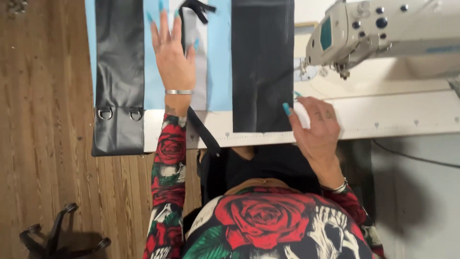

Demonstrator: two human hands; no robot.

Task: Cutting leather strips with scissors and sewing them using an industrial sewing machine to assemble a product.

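Flat left hand (173, 57) on grey strip (197, 72)

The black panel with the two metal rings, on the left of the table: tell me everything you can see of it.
The black panel with the two metal rings is a long strip of smooth, slightly shiny material that looks like leather or vinyl. It lies flat on the light blue sheet, and its near end hangs over the table edge. Two silver D-shaped rings sit side by side near that end, where a fold or seam crosses the strip. Its far end is out of view. Neither hand touches it; the left hand lies just beside it.
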